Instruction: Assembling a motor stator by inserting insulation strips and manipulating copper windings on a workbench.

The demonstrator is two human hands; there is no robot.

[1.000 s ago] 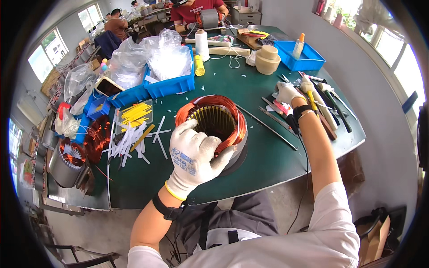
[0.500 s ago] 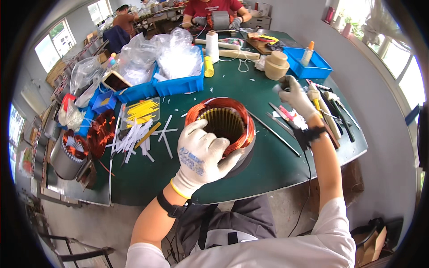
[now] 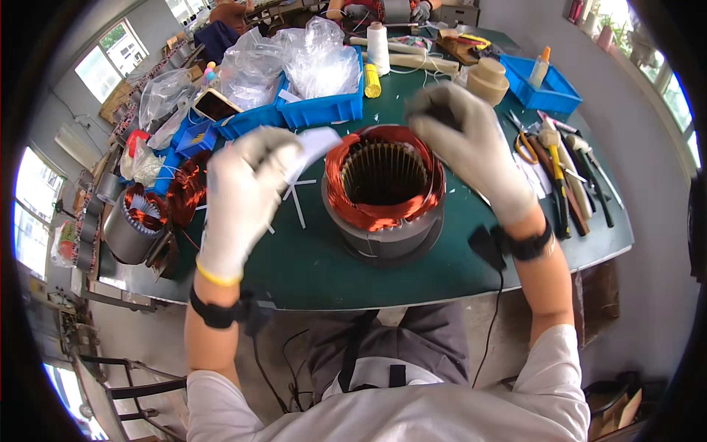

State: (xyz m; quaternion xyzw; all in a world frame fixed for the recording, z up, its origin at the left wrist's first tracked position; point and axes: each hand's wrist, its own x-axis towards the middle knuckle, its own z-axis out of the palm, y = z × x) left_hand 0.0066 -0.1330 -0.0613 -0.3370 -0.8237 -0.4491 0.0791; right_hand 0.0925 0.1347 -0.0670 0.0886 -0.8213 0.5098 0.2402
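Note:
An upright motor stator (image 3: 387,239) stands on the green table, a grey housing with a thick ring of copper windings (image 3: 346,206) around its slotted bore. My left hand (image 3: 243,195), in a pale work glove, is raised to the left of the stator. Its fingers pinch a piece of white sheet, like insulation paper (image 3: 318,143), whose far end reaches the windings' left side. My gloved right hand (image 3: 479,151) hovers by the stator's far right rim with fingers curled. Motion blur there hides whether it holds anything.
Blue bins (image 3: 324,110) with clear plastic bags stand at the back left; a thread cone (image 3: 378,48) is beside them. Hand tools (image 3: 563,173), including orange-handled scissors (image 3: 526,147), lie on the right. Another stator (image 3: 132,232) sits far left. Across the table, a person handles another wound part.
My left hand has left the stator, moved left and now pinches the white sheet. My right hand has come from the tools toward the stator. The view has shifted.

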